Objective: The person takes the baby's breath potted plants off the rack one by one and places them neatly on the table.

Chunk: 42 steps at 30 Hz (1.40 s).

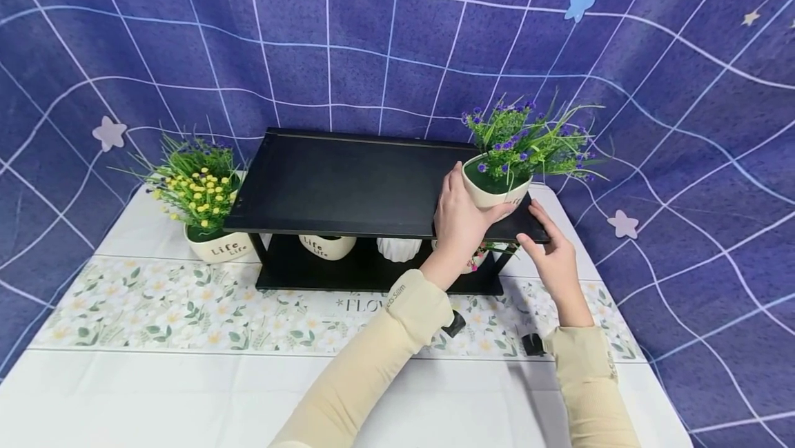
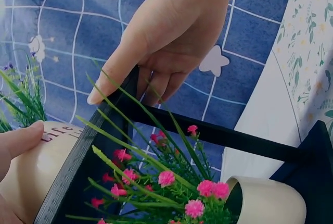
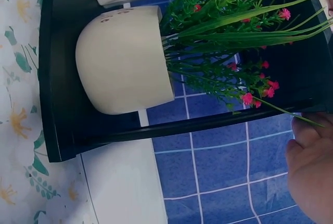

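At the right end of a low black shelf (image 1: 348,182), my left hand (image 1: 462,227) grips a cream pot (image 1: 481,189) of purple flowers and long grass. Whether the pot's base touches the shelf top is hidden by the hand. My right hand (image 1: 557,258) holds the shelf's right front corner, its thumb (image 2: 106,81) at the front edge and the other fingers around the side. Beneath, on the lower board, a cream pot (image 3: 122,60) of pink flowers (image 2: 166,177) stands by a white ribbed pot (image 1: 399,249). A pot (image 1: 328,246) marked "Life" stands further left.
Left of the shelf, a cream pot (image 1: 217,248) of yellow flowers (image 1: 205,192) stands on the table, with more purple-flowered greenery behind it. A floral runner (image 1: 186,306) crosses the white table (image 1: 155,393). Blue gridded cloth (image 1: 348,41) hangs behind and at both sides.
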### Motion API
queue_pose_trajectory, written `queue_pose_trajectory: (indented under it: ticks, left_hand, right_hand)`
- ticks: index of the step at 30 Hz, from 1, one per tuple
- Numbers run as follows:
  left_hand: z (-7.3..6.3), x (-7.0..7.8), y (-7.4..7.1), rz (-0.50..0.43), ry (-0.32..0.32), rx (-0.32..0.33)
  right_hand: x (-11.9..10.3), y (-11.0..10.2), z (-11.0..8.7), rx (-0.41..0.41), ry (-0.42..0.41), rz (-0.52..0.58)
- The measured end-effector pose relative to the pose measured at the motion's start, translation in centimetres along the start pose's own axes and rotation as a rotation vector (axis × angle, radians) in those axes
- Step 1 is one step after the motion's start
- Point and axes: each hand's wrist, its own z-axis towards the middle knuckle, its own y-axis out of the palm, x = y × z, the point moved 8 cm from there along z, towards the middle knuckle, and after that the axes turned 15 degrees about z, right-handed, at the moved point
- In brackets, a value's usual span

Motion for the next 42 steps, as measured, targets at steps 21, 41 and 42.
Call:
queue_pose_trajectory:
  ticks: [21, 41, 42]
  left_hand:
    - [-0.8, -1.9, -2.7, -0.118, 0.107, -0.013]
    - [-2.2, -4.2, -7.6, -0.168, 0.157, 0.091]
    - [-2.3, -4.4, -7.8, -0.169, 0.154, 0.093]
  right_hand:
    - [0.2, -0.1, 0.0, 0.001, 0.004, 0.005]
    - [0.2, -0.1, 0.0, 0.019, 0.004, 0.022]
    - [0.2, 0.0, 0.0, 0.017, 0.004, 0.023]
